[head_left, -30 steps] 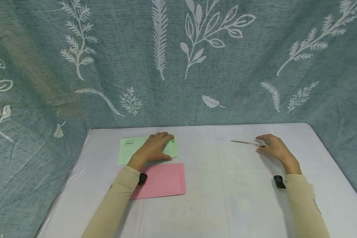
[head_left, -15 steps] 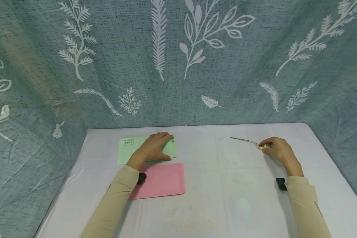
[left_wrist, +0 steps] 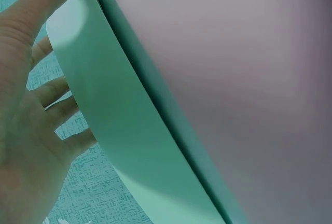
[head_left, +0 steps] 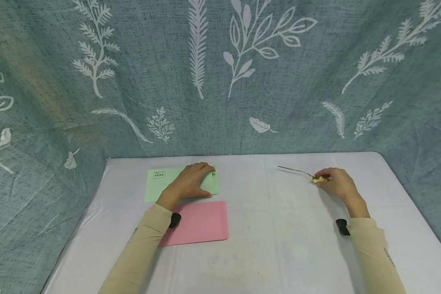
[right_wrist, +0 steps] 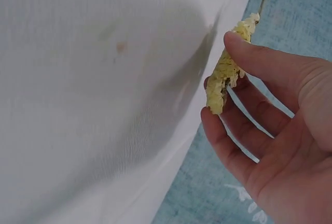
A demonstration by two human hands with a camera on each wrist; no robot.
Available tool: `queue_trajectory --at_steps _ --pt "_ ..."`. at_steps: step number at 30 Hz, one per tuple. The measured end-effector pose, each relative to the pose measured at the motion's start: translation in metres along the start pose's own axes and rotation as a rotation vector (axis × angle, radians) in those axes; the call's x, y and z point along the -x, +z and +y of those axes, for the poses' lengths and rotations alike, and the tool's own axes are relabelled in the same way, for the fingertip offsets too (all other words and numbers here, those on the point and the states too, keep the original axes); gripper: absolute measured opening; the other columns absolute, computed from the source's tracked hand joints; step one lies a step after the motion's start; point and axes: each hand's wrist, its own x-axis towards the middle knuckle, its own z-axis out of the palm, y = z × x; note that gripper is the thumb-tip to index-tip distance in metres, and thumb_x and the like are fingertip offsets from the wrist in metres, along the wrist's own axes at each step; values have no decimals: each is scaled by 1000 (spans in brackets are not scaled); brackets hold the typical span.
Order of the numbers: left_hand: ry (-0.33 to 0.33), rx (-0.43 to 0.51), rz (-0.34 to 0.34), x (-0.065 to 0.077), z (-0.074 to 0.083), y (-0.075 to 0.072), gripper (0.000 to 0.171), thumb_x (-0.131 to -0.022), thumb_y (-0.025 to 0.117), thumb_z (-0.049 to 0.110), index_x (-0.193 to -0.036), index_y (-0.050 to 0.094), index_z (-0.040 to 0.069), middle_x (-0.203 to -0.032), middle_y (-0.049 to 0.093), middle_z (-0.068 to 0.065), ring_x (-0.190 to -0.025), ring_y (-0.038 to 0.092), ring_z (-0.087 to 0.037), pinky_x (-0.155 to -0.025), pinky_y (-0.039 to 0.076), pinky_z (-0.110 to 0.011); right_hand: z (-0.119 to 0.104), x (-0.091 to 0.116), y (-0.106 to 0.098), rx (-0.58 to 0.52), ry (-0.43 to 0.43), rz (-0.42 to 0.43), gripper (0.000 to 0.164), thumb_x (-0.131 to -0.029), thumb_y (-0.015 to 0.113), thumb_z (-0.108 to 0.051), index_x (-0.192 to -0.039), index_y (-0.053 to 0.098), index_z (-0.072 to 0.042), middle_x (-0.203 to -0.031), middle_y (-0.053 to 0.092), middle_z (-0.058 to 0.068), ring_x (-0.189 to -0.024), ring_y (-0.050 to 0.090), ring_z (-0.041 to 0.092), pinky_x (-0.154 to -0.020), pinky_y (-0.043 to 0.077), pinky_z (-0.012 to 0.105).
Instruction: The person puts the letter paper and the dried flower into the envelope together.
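My left hand [head_left: 191,180] spans the pale green envelope [head_left: 156,185], thumb at its near edge and fingers at the far edge. In the left wrist view the thumb reaches the end of a dark slit along the green envelope [left_wrist: 119,94], and the fingertips are hidden behind its paper. My right hand [head_left: 338,183] pinches a dried flower [head_left: 319,179] by its yellowish, crumpled head, above the table. Its thin brown stem points left. In the right wrist view the flower head [right_wrist: 226,73] lies between thumb and fingertips.
A pink envelope [head_left: 202,224] lies in front of the green one, partly under the left forearm. White cloth covers the table [head_left: 279,253]. A blue-green curtain [head_left: 220,122] with white leaf prints hangs behind the far edge.
My right hand now grips the dried flower by its head and has shifted slightly left with it, its stem tip a bit higher. The left hand has stayed on the green envelope.
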Motion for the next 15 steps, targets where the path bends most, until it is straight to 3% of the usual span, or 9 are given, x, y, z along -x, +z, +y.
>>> queue_trajectory --at_steps 15 --pt "-15 13 -11 2 3 0 79 -71 88 38 -137 53 12 -140 49 -15 -134 42 -34 -111 30 -55 -42 -18 30 2 -89 4 25 -87 71 -5 -111 71 3 -112 67 23 -101 62 38 -86 49 54"
